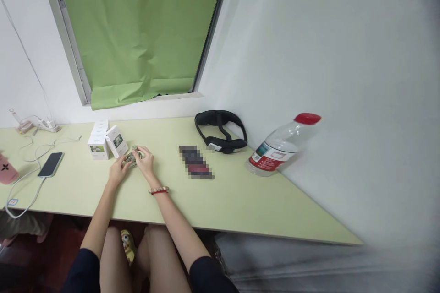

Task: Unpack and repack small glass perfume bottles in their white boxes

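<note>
Both hands meet over the table around a small, clear, shiny object like a glass bottle with a round greenish-gold top. My left hand has its fingers closed around the lower left side of it. From the right, my right hand grips it near the top, wearing a beaded bracelet on the wrist. Fingers cover much of the object, so its full shape is hidden. Just behind it, a white box with a plant picture leans against a row of similar white boxes.
A phone on a white cable and a pink cup are at the left. To the right lie a blurred dark flat item, a black head strap and a large red-capped bottle by the wall. The pale table ends near my knees.
</note>
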Available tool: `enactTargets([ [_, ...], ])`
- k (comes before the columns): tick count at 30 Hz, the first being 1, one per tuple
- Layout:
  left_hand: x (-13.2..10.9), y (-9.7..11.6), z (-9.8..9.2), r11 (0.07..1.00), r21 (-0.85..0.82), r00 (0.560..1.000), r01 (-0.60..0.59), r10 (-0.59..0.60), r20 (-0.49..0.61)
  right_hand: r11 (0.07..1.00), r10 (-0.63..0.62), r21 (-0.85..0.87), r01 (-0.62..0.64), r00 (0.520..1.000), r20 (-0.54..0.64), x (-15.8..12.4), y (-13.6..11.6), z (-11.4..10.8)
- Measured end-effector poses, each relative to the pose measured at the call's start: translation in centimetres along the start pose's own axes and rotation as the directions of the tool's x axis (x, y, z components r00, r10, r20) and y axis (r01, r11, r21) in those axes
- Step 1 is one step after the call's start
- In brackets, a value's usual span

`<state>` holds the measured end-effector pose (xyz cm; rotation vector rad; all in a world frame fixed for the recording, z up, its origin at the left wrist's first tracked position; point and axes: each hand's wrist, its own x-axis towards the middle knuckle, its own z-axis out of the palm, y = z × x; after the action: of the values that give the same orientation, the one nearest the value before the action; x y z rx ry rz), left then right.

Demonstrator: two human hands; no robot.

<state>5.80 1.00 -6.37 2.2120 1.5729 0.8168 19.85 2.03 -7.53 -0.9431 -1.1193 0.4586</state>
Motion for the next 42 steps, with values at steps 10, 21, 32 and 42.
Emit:
enactTargets([
  [10,0.4,-0.4,0.2,1.0,0.022,1.0,0.007,-0.007,0.021,0.995,-0.048,-0.086,0.048,0.999,0.009,0.1,0.4,-0.1],
  [21,0.3,-0.3,0.4,0.998,0.04,0.997,0.042,-0.044,0.061,0.995,-0.052,-0.086,0.051,0.999,-0.008,-0.1,0.3,-0.1],
  [32,0.4,-0.5,0.3,0.999,-0.006,0.996,0.034,-0.034,0.081,0.994,-0.072,-0.086,0.073,0.997,0.013,-0.1,0.2,-0.2],
  [42,0.3,-1.1,0.5,0.999,-0.043,0.997,0.027,-0.024,0.069,0.998,-0.056,-0.038,0.058,0.998,0.039,-0.2,-0.1,0.1],
])
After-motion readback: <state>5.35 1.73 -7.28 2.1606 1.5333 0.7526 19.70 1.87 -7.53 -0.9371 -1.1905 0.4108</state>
